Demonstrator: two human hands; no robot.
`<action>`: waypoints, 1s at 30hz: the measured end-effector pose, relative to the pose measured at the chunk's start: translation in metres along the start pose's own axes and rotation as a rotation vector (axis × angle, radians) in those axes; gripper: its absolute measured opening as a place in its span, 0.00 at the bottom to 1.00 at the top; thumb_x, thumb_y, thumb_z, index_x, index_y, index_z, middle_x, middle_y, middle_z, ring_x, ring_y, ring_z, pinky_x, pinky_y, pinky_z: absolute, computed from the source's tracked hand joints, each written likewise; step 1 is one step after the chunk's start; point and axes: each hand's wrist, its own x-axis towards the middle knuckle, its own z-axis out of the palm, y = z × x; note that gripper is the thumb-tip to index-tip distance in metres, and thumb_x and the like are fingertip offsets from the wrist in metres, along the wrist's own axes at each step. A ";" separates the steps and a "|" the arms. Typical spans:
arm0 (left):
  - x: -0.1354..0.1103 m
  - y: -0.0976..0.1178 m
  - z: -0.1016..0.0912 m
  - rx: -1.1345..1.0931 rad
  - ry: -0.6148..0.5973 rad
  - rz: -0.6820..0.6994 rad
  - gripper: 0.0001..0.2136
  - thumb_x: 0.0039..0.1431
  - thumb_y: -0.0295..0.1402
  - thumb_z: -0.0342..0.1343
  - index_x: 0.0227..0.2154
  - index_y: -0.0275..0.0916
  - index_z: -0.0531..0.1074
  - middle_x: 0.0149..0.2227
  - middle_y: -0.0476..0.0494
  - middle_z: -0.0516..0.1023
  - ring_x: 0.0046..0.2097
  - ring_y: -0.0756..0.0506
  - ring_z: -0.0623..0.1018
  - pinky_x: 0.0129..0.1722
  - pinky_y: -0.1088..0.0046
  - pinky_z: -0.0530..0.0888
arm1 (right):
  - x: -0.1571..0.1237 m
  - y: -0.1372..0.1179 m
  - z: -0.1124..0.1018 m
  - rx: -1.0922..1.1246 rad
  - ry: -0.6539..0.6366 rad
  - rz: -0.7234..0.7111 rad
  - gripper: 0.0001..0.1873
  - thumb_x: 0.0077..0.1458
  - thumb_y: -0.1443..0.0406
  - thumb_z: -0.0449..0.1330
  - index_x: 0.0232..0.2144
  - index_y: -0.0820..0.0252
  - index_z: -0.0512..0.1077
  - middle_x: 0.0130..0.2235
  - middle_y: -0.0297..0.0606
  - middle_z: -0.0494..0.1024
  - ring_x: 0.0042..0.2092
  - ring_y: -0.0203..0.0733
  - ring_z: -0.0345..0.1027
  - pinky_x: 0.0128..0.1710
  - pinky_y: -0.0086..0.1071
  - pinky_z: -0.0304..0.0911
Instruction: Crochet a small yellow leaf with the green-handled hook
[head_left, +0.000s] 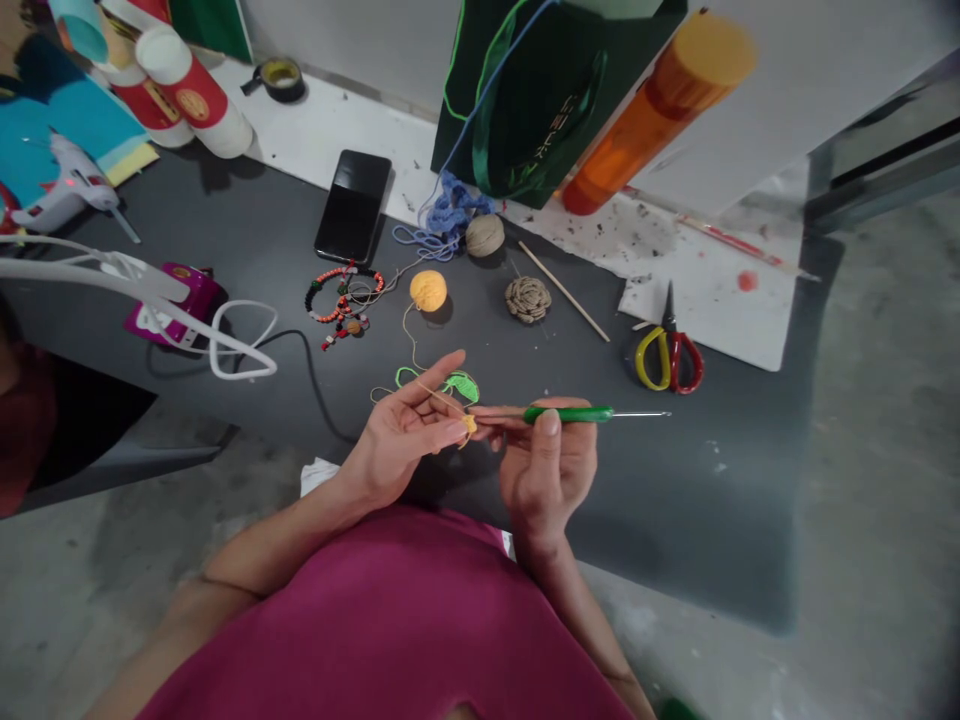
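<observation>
Magenta shirt (390, 630) nearest; left fingers (442, 434) pinch yellow crochet (469, 424) at tips; right fingers (547, 445) hold green hook (583, 413).

Craft workspace, yarn (428, 291), glue gun (71, 185), scissors (669, 320)

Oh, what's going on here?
A person sits at a dark table, working with both hands. The left hand pinches a small yellow piece, with a strand running back toward a yellow ball. The right hand holds a green-handled hook, its metal tip pointing away from the piece, while its fingers reach toward the piece. Scissors lie off to the right.
</observation>
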 end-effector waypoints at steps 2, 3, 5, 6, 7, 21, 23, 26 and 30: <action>0.000 -0.001 0.000 -0.011 -0.012 0.003 0.27 0.48 0.30 0.74 0.54 0.45 0.81 0.28 0.53 0.78 0.31 0.53 0.75 0.36 0.74 0.73 | 0.000 -0.001 0.000 0.038 0.000 0.053 0.07 0.66 0.56 0.59 0.37 0.49 0.68 0.24 0.27 0.81 0.22 0.37 0.76 0.22 0.30 0.68; -0.001 -0.001 0.000 -0.013 -0.017 0.002 0.27 0.48 0.31 0.74 0.54 0.45 0.81 0.28 0.52 0.78 0.31 0.53 0.75 0.36 0.74 0.73 | 0.000 -0.001 0.001 0.063 -0.004 0.082 0.07 0.66 0.55 0.60 0.37 0.49 0.69 0.24 0.27 0.81 0.23 0.38 0.76 0.23 0.31 0.70; -0.001 -0.003 0.000 -0.012 -0.026 -0.002 0.27 0.49 0.31 0.75 0.55 0.45 0.81 0.28 0.52 0.78 0.32 0.51 0.77 0.37 0.73 0.73 | -0.001 0.001 0.001 0.116 -0.012 0.125 0.08 0.64 0.55 0.62 0.37 0.49 0.70 0.25 0.27 0.82 0.24 0.38 0.77 0.28 0.33 0.74; -0.001 -0.004 0.000 -0.010 -0.029 -0.001 0.28 0.49 0.32 0.75 0.55 0.46 0.81 0.29 0.51 0.78 0.33 0.51 0.78 0.38 0.72 0.74 | -0.001 0.002 0.002 0.137 -0.017 0.131 0.08 0.63 0.55 0.64 0.36 0.49 0.71 0.26 0.27 0.83 0.26 0.38 0.78 0.30 0.34 0.75; -0.001 -0.005 0.000 -0.009 -0.031 0.002 0.28 0.49 0.32 0.75 0.56 0.46 0.80 0.30 0.51 0.79 0.34 0.51 0.78 0.39 0.72 0.74 | -0.002 0.004 0.003 0.152 -0.019 0.127 0.08 0.61 0.55 0.65 0.36 0.49 0.72 0.27 0.27 0.83 0.27 0.39 0.79 0.32 0.34 0.76; -0.001 -0.006 0.003 0.024 0.108 0.039 0.33 0.48 0.32 0.76 0.59 0.45 0.77 0.30 0.53 0.78 0.32 0.53 0.75 0.33 0.77 0.71 | -0.001 0.008 -0.008 -0.326 -0.227 -0.492 0.15 0.59 0.72 0.66 0.45 0.47 0.79 0.43 0.35 0.88 0.40 0.42 0.83 0.37 0.38 0.77; -0.002 -0.006 0.004 0.004 0.122 -0.012 0.34 0.47 0.32 0.76 0.60 0.43 0.76 0.29 0.54 0.78 0.31 0.53 0.74 0.32 0.77 0.70 | -0.002 0.010 -0.007 -0.375 -0.196 -0.516 0.17 0.57 0.72 0.67 0.45 0.46 0.80 0.44 0.35 0.88 0.40 0.42 0.83 0.38 0.39 0.76; -0.001 -0.006 0.004 -0.030 0.095 -0.075 0.34 0.46 0.31 0.76 0.60 0.42 0.76 0.28 0.54 0.79 0.31 0.53 0.76 0.34 0.76 0.71 | -0.007 0.013 -0.003 -0.218 -0.091 -0.323 0.09 0.61 0.69 0.65 0.41 0.47 0.80 0.39 0.33 0.87 0.38 0.42 0.82 0.38 0.41 0.77; 0.001 -0.005 0.003 -0.072 0.064 -0.108 0.33 0.45 0.30 0.77 0.57 0.43 0.78 0.30 0.53 0.81 0.30 0.54 0.76 0.39 0.75 0.74 | -0.012 0.016 -0.002 -0.123 0.020 -0.132 0.02 0.62 0.63 0.65 0.38 0.51 0.77 0.34 0.32 0.84 0.36 0.41 0.82 0.36 0.37 0.76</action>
